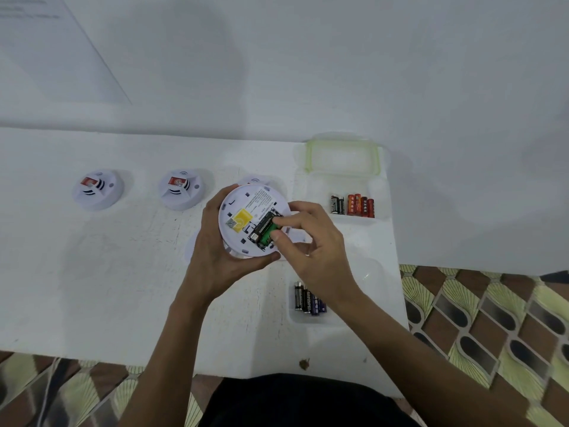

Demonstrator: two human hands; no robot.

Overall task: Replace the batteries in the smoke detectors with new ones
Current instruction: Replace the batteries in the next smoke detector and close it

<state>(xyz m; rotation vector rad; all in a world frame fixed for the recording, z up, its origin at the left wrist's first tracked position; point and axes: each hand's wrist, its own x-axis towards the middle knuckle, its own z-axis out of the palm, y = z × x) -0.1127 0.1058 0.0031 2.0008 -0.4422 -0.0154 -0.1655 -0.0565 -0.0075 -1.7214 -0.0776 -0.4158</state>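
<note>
My left hand [215, 257] grips a white round smoke detector [243, 208], held back side up above the table, with a yellow sticker and an open battery bay. In the bay lie a black battery and a green battery [267, 234]. My right hand [311, 238] pinches the green battery between thumb and forefinger. Two more detectors stand face up at the left [98, 188] and centre [181, 188]; a further one [255, 181] peeks out behind the held one.
A clear tray [378, 192] at the right holds red and black batteries [353, 205]. A nearer clear tray [311, 318] holds black and purple batteries [308, 297]. A green-rimmed lid [341, 158] lies behind. The white table's edge [403, 303] drops to a patterned floor.
</note>
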